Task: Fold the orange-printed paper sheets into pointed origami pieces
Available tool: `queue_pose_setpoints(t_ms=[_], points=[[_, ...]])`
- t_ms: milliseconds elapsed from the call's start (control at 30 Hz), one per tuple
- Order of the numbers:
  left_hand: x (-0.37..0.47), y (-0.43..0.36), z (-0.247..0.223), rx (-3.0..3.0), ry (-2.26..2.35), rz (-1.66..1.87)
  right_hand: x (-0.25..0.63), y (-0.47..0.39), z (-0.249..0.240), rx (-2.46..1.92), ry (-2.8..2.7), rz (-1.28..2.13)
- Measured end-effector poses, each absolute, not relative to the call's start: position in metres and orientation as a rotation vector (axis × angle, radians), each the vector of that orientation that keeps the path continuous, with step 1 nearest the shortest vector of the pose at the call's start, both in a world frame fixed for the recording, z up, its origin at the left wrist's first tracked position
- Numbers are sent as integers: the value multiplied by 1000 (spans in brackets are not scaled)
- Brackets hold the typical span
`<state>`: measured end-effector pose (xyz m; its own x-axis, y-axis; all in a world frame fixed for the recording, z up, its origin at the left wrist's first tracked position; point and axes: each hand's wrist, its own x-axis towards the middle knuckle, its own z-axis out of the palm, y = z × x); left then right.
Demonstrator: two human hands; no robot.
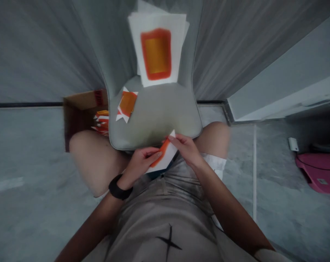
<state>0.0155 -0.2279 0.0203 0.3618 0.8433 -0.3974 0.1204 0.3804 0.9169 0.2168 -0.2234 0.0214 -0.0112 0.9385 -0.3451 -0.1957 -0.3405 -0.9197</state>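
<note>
A seated person is looking down at their lap, where both hands are gripping a partly folded white paper with an orange patch (165,154), just at the near edge of a grey chair seat (159,116). The left hand (140,163), with a black wristband, is pinching its lower side; the right hand (187,149) is pinching its upper corner. A folded paper piece (126,104) is lying on the seat, a stack of sheets (157,51) is resting further back, and a cardboard box (81,116) is sitting on the floor beside.

hands (165,156), folded paper (162,157), grey chair (156,120)
</note>
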Motion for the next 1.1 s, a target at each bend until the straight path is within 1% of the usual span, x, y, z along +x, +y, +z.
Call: queue_pose_setpoints(t_ms=[133, 300, 533, 800, 1100], points=[[14, -226, 24, 1145, 1101, 595, 221, -223, 26, -1252, -837, 1604], [20, -219, 33, 1244, 1130, 642, 220, -218, 31, -1223, -845, 1611], [29, -219, 36, 1212, 1125, 686, 215, -212, 34, -1302, -839, 1421], [29, -225, 33, 1203, 1169, 729, 213, -216, 35, -1286, -798, 1436], [38, -218, 33, 1220, 1175, 728, 207, -215, 24, -1302, -796, 1390]])
